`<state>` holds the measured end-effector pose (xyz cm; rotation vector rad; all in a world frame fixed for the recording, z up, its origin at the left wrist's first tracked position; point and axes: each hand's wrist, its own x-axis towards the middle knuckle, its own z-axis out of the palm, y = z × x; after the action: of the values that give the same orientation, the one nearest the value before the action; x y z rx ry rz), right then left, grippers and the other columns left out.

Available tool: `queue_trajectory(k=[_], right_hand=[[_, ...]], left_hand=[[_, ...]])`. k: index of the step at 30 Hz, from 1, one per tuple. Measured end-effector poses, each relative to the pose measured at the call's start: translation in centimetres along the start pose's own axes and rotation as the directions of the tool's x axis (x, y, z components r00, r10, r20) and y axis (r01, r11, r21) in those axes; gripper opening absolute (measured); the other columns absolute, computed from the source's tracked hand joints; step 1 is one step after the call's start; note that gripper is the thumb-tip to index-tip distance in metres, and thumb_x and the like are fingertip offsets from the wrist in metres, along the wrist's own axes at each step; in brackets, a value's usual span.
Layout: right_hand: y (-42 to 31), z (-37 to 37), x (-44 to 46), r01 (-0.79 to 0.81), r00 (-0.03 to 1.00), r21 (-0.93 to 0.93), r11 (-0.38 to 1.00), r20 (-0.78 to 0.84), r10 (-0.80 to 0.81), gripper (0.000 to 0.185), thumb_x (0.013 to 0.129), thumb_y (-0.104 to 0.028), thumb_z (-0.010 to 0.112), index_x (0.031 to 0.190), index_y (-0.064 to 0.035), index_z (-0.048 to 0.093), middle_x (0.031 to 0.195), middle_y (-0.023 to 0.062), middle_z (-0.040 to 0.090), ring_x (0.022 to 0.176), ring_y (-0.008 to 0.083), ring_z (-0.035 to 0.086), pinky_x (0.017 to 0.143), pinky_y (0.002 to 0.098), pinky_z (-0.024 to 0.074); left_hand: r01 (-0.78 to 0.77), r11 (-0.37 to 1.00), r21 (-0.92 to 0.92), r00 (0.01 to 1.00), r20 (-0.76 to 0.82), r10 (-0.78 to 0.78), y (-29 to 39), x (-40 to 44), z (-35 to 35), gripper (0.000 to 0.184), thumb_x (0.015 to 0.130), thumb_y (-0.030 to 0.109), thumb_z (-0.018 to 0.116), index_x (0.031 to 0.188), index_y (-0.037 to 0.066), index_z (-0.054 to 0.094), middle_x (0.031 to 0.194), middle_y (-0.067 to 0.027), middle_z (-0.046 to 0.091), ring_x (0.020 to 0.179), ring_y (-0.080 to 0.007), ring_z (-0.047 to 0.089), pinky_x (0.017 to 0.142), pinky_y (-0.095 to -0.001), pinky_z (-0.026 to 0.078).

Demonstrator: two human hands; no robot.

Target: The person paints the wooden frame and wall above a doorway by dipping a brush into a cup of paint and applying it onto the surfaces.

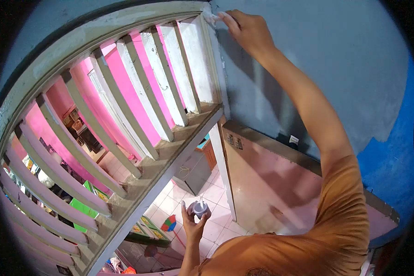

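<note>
My left hand (191, 223) is wrapped round a small cup (200, 209), held low in front of my body. Something pale and narrow stands up inside the cup, too small to name. High above, my right hand (250, 33) reaches to the top corner where the white slatted frame (209, 69) meets the grey-blue wall (317, 50). Its fingers pinch a small white thing (215, 17) against that corner; its kind is not clear. White smears show around this spot and down the frame's edge.
Slanted white slats (157, 76) stand on a dusty ledge (165, 156) to the left. Below lie a tiled floor (218, 216), a grey cabinet (193, 172) and a colourful broom (169, 223). A pink half-wall with a brown top edge (271, 145) runs along the right.
</note>
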<state>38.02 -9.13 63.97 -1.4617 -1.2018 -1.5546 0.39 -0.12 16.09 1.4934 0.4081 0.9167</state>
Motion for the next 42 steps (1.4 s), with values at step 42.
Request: queue_trajectory(k=[42], right_hand=[[-2.2, -3.2, -8.1, -0.208, 0.917, 0.092, 0.974, 0.365, 0.161, 0.043, 0.104, -0.037, 0.051, 0.089, -0.0027, 0.07, 0.068, 0.0159, 0.065, 0.061, 0.0318, 0.064, 0.061, 0.0433, 0.0518]], left_hand=[[0.052, 0.999, -0.014, 0.999, 0.008, -0.051, 0.1, -0.3, 0.8, 0.102, 0.079, -0.011, 0.073, 0.158, 0.002, 0.011, 0.138, -0.0198, 0.051, 0.123, -0.0261, 0.055, 0.106, -0.0385, 0.046]])
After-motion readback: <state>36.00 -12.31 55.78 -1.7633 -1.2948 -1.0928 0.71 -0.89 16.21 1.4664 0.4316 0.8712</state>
